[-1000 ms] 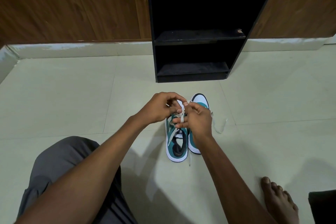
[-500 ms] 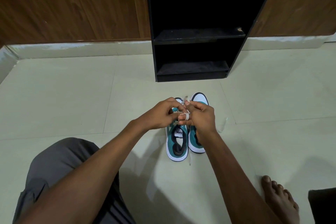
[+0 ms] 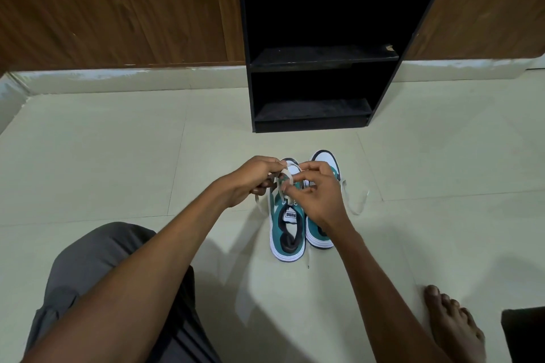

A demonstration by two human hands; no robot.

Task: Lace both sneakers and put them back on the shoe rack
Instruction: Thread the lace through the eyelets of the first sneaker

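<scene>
Gripping the lace on the left sneaker, hands now drawn slightly apart.

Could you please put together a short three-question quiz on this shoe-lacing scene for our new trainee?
1. True or false: both sneakers already stand on the shoe rack.
2. Which sneaker do the left hand and right hand work the lace over? A: the left sneaker. B: the right sneaker.
3. Fill in: a loose lace lies on the floor to the ___ of the pair.

Key: 1 false; 2 A; 3 right.
</scene>
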